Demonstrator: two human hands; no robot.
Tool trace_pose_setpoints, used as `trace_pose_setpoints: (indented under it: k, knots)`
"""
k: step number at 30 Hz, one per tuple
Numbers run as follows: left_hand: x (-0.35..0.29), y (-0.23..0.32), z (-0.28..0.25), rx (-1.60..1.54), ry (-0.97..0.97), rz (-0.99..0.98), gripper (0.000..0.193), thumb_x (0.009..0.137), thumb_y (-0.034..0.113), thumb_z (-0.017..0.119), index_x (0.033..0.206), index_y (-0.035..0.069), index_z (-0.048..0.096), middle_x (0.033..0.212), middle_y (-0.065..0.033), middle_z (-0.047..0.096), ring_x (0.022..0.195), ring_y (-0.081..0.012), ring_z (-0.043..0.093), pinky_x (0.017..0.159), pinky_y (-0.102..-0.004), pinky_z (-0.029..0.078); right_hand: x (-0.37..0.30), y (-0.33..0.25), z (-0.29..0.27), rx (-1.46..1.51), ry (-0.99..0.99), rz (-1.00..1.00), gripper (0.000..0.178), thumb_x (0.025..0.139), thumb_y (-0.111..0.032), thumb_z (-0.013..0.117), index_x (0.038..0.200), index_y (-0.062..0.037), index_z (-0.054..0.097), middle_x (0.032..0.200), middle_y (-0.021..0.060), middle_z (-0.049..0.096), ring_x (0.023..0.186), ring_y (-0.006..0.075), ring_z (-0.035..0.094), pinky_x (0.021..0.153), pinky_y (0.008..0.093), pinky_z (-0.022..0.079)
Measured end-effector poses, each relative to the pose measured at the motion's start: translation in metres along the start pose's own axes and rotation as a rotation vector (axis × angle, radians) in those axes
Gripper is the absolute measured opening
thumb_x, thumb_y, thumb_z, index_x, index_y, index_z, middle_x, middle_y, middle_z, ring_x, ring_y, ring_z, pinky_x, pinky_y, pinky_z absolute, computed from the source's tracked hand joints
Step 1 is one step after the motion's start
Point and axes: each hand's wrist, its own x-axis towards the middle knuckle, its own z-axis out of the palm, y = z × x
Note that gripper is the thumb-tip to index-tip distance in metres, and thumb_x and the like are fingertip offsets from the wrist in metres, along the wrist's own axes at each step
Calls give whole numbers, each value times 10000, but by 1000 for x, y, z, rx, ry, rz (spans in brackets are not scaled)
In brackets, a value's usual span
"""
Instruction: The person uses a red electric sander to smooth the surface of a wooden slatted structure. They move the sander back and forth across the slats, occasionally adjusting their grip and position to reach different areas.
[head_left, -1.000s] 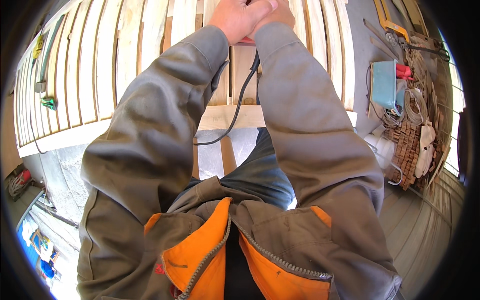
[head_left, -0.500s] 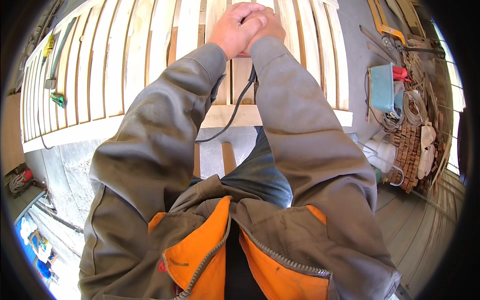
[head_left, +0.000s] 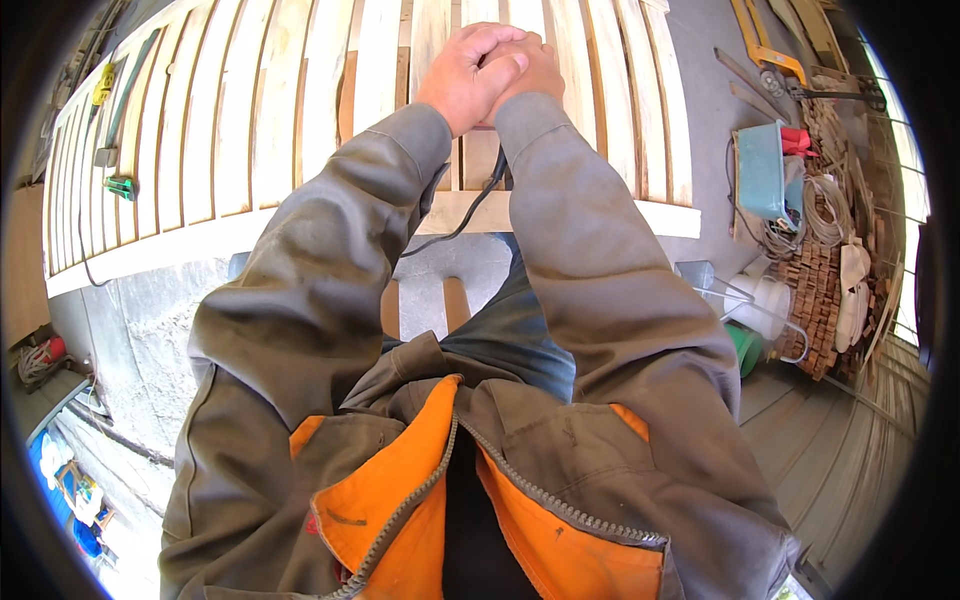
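Note:
Ahead of me a large panel of pale wooden slats [head_left: 275, 110] lies with gaps between its boards. Over it, my left hand [head_left: 460, 82] lies across my right hand [head_left: 533, 70], and both are closed around a corded power tool [head_left: 484, 127]. Only a sliver of red shows under my palms, so its exact kind is hidden. A black cord [head_left: 470, 212] runs from the tool toward me, over the panel's near edge and under my left sleeve. Both arms are stretched forward.
On the panel's left lie a long-handled tool [head_left: 133, 90], a yellow object [head_left: 102, 85] and a green one [head_left: 121, 188]. At right are an orange-framed saw [head_left: 790, 66], a teal bin [head_left: 760, 170], a white bucket [head_left: 772, 300] and stacked wood strips [head_left: 815, 285].
My two hands and the tool appear slightly lower in the view, nearer to me. My grip looks the same, and the view has shifted a little.

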Motion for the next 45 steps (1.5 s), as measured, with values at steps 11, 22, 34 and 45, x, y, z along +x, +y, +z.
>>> trace_pose_setpoints:
  k: [11,22,34,45]
  knots:
    - [-33,13,6,14,9,25,420,1000,278,664,1365,74,706,1434,-170,610,1330,-318,595,1164,-443,468,-31,9,10,-8,6,-61,577,804,-401,859,1308,-156,724,1363,122,592,1326,298,563,1008,404,621]
    - [-58,18,11,-41,-6,-1,452,966,338,726,1354,107,730,1444,-198,595,1334,-363,607,1159,-446,489,-54,15,20,-11,-4,-58,533,843,-435,803,1294,-160,730,1373,128,592,1319,307,562,997,423,622]
    - [-84,32,18,-70,-18,-28,396,997,217,689,1359,58,702,1456,-162,580,1353,-311,582,1178,-430,455,-84,15,16,23,7,-5,397,947,-370,720,1253,-117,711,1361,117,589,1308,285,562,995,405,616]
    - [-77,26,12,-80,-40,-34,409,986,209,688,1373,79,702,1480,-159,562,1384,-316,565,1197,-434,443,-68,15,31,-59,-9,-52,448,886,-321,793,1264,-103,692,1361,138,578,1284,308,566,958,404,633]
